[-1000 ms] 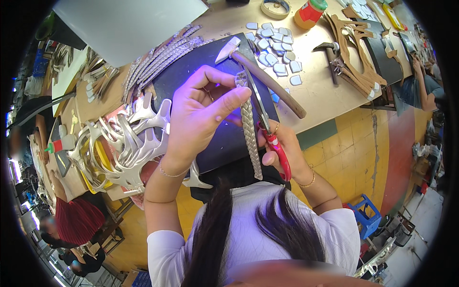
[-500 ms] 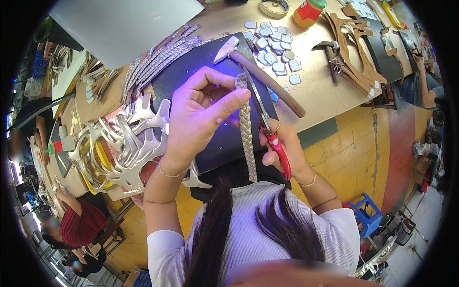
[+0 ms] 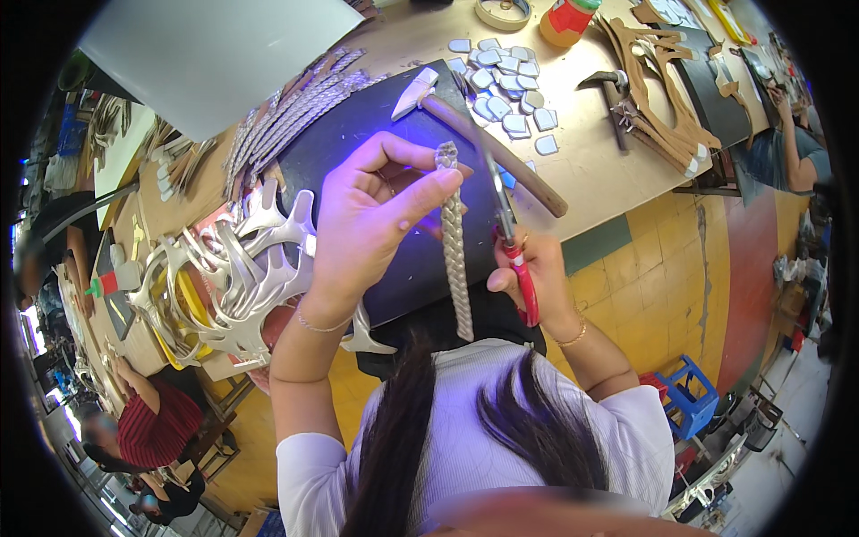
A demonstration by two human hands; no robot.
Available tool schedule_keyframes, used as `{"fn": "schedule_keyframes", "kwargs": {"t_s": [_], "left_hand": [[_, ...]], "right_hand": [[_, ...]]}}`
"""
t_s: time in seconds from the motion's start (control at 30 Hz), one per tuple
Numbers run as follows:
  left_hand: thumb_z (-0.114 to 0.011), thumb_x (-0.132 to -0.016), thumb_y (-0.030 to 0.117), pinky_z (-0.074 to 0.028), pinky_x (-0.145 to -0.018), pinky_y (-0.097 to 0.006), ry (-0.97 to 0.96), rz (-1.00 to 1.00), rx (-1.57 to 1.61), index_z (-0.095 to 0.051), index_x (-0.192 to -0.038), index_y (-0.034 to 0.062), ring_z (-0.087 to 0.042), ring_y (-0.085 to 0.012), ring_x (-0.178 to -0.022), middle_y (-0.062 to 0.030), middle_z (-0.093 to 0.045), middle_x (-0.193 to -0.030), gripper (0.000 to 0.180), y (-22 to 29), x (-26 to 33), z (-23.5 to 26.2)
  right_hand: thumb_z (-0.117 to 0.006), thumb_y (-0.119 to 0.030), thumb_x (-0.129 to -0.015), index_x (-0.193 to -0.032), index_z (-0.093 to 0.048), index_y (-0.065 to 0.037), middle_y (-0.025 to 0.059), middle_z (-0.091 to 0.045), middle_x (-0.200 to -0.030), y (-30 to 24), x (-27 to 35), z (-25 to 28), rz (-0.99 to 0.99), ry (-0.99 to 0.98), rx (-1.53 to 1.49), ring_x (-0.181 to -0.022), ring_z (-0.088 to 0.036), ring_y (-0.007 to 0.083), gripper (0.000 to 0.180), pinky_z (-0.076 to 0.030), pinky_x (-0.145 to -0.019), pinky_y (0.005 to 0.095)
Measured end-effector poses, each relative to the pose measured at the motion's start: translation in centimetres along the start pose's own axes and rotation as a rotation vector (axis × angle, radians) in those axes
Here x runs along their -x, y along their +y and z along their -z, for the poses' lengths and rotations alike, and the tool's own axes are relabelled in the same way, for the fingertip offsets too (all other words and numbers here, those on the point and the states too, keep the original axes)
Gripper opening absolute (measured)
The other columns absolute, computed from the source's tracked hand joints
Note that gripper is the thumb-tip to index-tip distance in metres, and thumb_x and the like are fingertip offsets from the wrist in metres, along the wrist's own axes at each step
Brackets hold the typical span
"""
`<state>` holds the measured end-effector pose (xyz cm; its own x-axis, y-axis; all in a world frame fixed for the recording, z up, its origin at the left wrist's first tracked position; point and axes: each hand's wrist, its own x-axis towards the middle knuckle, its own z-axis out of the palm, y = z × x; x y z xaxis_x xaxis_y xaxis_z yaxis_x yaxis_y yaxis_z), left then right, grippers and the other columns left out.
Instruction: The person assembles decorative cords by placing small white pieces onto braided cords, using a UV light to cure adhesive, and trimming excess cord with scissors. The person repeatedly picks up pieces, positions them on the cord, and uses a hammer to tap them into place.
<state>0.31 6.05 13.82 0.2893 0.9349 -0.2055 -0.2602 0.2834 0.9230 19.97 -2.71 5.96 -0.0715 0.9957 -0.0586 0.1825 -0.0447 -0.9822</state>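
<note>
My left hand (image 3: 380, 201) pinches a silvery braided strap (image 3: 455, 259) near its upper end, between thumb and fingers. The strap hangs down toward my lap. In my right hand (image 3: 541, 273) is a pair of scissors (image 3: 519, 264) with red handles, its blades pointing up and away, a little right of the strap and apart from it. The blades are blurred. Beneath both hands lies a dark work board (image 3: 403, 277). A hammer (image 3: 488, 148) with a wooden handle rests across its right edge.
More braided straps (image 3: 286, 112) lie at the board's far left. Silver cut-out pieces (image 3: 233, 277) are heaped on the left. White-grey tabs (image 3: 510, 85), a tape roll (image 3: 503, 11), a jar (image 3: 565, 22), a second hammer (image 3: 617, 107) and brown straps (image 3: 667, 89) lie beyond. A blue stool (image 3: 689, 398) stands right.
The scissors have moved right, away from the strap's upper end, with my right hand. My left hand still holds the strap in nearly the same place.
</note>
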Motion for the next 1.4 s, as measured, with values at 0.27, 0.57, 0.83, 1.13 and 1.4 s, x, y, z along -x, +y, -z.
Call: {"fn": "schedule_keyframes", "kwargs": {"t_s": [0.27, 0.57, 0.83, 1.13, 1.4], "left_hand": [[-0.074, -0.091, 0.017, -0.047, -0.063, -0.023, 0.045, -0.054, -0.634, -0.074, -0.102, 0.0022, -0.058, -0.0065, -0.068, -0.0022, -0.071, -0.083, 0.018, 1.0, 0.1, 6.7], [-0.073, -0.086, 0.016, -0.050, -0.075, -0.035, 0.003, -0.174, -1.043, -0.074, -0.103, 0.0030, -0.061, -0.0244, -0.079, -0.0113, -0.061, -0.088, 0.022, -5.9, -1.8, 8.4], [-0.073, -0.086, 0.017, -0.051, -0.074, -0.039, 0.056, -0.244, -1.158, -0.076, -0.104, 0.0052, -0.063, -0.0284, -0.080, -0.0114, -0.061, -0.087, 0.021, -8.5, -1.8, 7.4], [-0.075, -0.084, 0.015, -0.048, -0.077, -0.037, 0.090, -0.293, -1.161, -0.076, -0.106, 0.0055, -0.061, -0.0251, -0.085, -0.0086, -0.063, -0.089, 0.024, -9.5, -1.8, 7.7], [-0.073, -0.084, 0.014, -0.045, -0.080, -0.040, 0.131, -0.441, -1.215, -0.075, -0.097, 0.0053, -0.058, -0.0272, -0.088, -0.0090, -0.061, -0.088, 0.015, -10.4, -1.7, 7.8]], "right_hand": [[-0.084, -0.019, -0.082, -0.110, -0.057, -0.002, 0.0001, -0.056, -0.091, 3.8, 0.0, 11.3, -0.233, 0.412, 0.704, -0.079, -0.053, 0.0089, 0.043, -0.048, -0.067, 0.0252], [-0.071, -0.034, -0.091, -0.104, -0.063, 0.003, 0.0180, -0.063, -0.104, 7.8, -0.6, 16.0, -0.360, 0.512, 1.138, -0.091, -0.066, 0.0328, 0.040, -0.052, -0.077, 0.0400], [-0.073, -0.028, -0.090, -0.109, -0.061, 0.004, 0.0186, -0.065, -0.104, 7.6, -2.0, 15.9, -0.347, 0.453, 1.033, -0.092, -0.065, 0.0327, 0.040, -0.052, -0.080, 0.0402], [-0.083, -0.036, -0.079, -0.121, -0.055, 0.007, 0.0233, -0.061, -0.114, 8.7, -2.0, 15.8, -0.215, 0.406, 1.142, -0.098, -0.063, 0.0387, 0.066, -0.052, -0.085, 0.0439], [-0.083, -0.027, -0.079, -0.130, -0.055, 0.001, 0.0217, -0.056, -0.124, 6.9, -1.9, 14.0, -0.217, 0.471, 1.251, -0.114, -0.056, 0.0361, 0.065, -0.047, -0.096, 0.0474]]}}
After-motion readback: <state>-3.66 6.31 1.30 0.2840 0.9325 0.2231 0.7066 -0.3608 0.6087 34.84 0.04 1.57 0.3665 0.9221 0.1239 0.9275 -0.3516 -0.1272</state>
